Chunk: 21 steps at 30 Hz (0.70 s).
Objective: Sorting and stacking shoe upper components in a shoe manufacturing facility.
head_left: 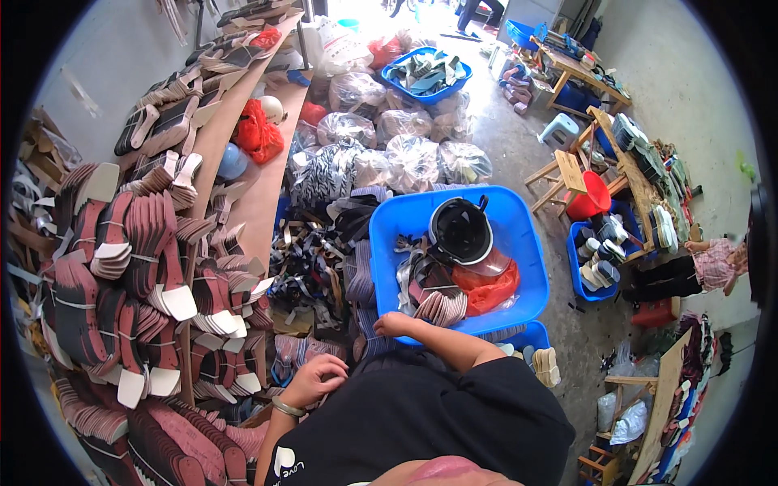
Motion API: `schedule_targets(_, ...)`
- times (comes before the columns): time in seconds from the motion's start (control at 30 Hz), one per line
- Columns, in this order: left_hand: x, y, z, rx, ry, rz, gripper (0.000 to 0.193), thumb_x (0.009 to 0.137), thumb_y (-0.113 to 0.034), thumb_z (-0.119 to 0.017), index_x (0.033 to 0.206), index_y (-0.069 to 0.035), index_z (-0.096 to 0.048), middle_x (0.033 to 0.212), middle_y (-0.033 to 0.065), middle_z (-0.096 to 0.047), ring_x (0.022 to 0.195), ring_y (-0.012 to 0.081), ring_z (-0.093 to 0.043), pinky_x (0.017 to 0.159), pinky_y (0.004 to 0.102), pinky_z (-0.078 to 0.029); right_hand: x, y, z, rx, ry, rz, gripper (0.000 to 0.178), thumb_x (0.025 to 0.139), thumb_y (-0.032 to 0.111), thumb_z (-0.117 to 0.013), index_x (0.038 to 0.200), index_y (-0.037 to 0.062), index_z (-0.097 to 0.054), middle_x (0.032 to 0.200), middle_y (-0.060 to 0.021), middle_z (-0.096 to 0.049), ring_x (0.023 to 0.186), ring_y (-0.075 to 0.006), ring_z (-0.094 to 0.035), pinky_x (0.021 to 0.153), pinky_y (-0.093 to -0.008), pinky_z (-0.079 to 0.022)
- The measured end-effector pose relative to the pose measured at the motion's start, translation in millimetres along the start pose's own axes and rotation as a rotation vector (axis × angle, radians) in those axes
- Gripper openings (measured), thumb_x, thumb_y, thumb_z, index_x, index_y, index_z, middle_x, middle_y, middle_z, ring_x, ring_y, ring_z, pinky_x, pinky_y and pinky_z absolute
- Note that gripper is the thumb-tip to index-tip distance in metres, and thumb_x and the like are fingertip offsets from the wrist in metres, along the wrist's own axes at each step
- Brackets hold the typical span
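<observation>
My left hand (311,381), with a bracelet at the wrist, is in front of my body, beside bundles of striped strips (304,354). Its fingers are loosely bent and a little apart, with nothing visible in them. My right hand (394,326) is closed at the near left corner of a big blue tub (531,267); whatever it holds, if anything, is hidden. Inside the tub lie a black helmet (459,231) with a clear visor, a red plastic bag (490,285) and a stack of insole-shaped pieces (442,308).
Stacks of tied shoe insoles (146,267) fill shelves on the left. Clear bags (413,162) and another blue tub (427,74) stand ahead. Wooden benches (624,162), a red bucket (590,196) and a blue crate (596,279) line the right. Another person (705,267) stands there.
</observation>
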<state>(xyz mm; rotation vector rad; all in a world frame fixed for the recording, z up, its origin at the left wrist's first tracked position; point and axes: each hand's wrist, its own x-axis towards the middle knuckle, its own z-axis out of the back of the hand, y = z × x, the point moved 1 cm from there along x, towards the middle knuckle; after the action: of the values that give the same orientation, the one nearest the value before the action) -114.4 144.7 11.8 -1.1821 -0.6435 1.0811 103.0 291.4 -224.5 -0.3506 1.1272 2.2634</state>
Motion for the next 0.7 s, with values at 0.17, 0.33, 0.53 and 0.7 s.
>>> schedule_targets(0.17,18,38,8,-0.164,-0.370,0.189,0.007,0.079,-0.007,-0.064,0.082,-0.001,-0.063,0.085,0.0031,-0.059,0.078,0.0114,-0.056,0.071,0.0241,-0.045,10,18,199,0.147,-0.698,0.413,0.038,0.078,0.021,-0.066,0.114,0.0118,-0.058,0.101,-0.0105,-0.063,0.084,-0.0266,-0.064,0.071,-0.0360,-0.051)
schedule_targets(0.33,26,101,-9,-0.190,-0.367,0.329,0.011,0.084,-0.012,-0.062,0.088,-0.002,-0.063,0.074,0.0006,-0.060,0.066,0.0074,-0.054,0.061,0.0219,-0.044,-114,-24,514,0.040,-1.517,0.053,0.023,0.081,0.016,-0.058,0.102,0.0070,-0.056,0.073,-0.0060,-0.060,0.062,-0.0178,-0.060,0.059,-0.0326,-0.050)
schedule_targets(0.53,-2,179,-37,-0.130,-0.415,0.576,0.017,0.087,-0.017,-0.058,0.088,-0.002,-0.065,0.064,0.0009,-0.058,0.055,0.0075,-0.052,0.052,0.0224,-0.042,-244,69,577,0.105,-1.913,0.442,0.052,0.082,0.016,-0.065,0.127,0.0062,-0.041,0.066,-0.0018,-0.056,0.053,-0.0055,-0.049,0.048,-0.0206,-0.041)
schedule_targets(0.7,26,166,-39,-0.248,-0.361,0.573,0.023,0.093,-0.024,-0.051,0.094,-0.003,-0.062,0.066,-0.0001,-0.058,0.054,0.0068,-0.050,0.049,0.0208,-0.040,-127,-26,417,-0.038,-1.344,0.278,0.013,0.084,0.018,-0.054,0.085,0.0069,-0.060,0.073,-0.0124,-0.059,0.069,-0.0312,-0.059,0.062,-0.0407,-0.046)
